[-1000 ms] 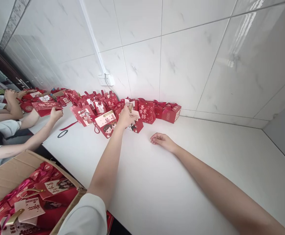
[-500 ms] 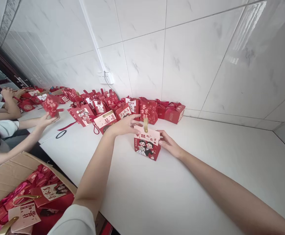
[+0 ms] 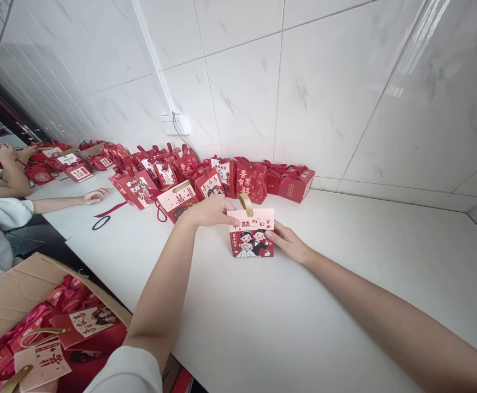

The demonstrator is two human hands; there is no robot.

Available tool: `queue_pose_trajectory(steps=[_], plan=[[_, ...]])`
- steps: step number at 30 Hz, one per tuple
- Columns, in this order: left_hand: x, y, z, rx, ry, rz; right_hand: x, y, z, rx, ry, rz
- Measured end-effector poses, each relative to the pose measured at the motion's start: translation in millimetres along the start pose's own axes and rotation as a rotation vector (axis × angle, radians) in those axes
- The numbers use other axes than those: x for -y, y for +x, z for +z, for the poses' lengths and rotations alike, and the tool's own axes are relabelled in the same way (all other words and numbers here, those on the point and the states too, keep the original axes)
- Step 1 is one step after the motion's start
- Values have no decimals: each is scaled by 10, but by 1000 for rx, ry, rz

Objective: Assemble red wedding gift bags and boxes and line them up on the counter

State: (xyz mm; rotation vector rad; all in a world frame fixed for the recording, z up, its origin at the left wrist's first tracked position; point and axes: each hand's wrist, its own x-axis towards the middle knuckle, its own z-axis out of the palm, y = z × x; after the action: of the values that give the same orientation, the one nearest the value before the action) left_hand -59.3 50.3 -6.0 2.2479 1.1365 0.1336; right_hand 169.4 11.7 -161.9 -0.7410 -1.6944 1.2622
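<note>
A red and pink gift box (image 3: pixel 253 243) with a cartoon bride and groom stands upright on the white table (image 3: pixel 304 327), its gold handle loop (image 3: pixel 245 204) on top. My left hand (image 3: pixel 216 212) grips its upper left edge, thumb on the pink front flap. At the right edge my right hand (image 3: pixel 286 240) holds the box, thumb on the front and fingers behind. Just behind stand a red box with gold lettering (image 3: pixel 251 182) and a pink-topped box (image 3: pixel 180 201).
Many red boxes with ribbons line the tiled wall (image 3: pixel 238 98). A cardboard carton (image 3: pixel 21 278) full of red boxes is at lower left. A black ring (image 3: pixel 101 222) and red ribbon lie on the table. Another person's hand (image 3: pixel 96 196) rests at left.
The box between my hands has turned to face me more squarely, and my left hand now grips its top edge. The other person's hand has let go of a red box and lowered to the table.
</note>
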Motion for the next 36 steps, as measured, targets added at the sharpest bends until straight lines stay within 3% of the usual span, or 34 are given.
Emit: queue_pose_trajectory(steps=[3, 6, 8, 13, 21, 24, 27, 32, 36], plan=[[-124, -25, 29, -134, -5, 56, -8, -13, -7, -33, -124, -6], [-220, -42, 68, -298, -56, 28, 7, -26, -7, -33, -227, -15], [-252, -42, 91, -338, -61, 35, 28, -31, -3, -28, -268, -18], [-279, -37, 109, -279, -57, 98, 70, -32, -5, -20, -316, -16], [-205, -8, 89, -149, -53, 84, 14, -42, -26, -19, -289, -27], [-159, 46, 122, -124, -49, 127, 82, -3, -16, -156, -152, -120], [-135, 93, 160, -93, -131, 141, 373, 73, -73, -292, 9, -206], [-157, 109, 175, -82, -178, 119, 1126, 203, -294, 37, -210, -203], [-172, 100, 164, -73, -173, 124, 1470, 312, -358, 246, -455, -157]])
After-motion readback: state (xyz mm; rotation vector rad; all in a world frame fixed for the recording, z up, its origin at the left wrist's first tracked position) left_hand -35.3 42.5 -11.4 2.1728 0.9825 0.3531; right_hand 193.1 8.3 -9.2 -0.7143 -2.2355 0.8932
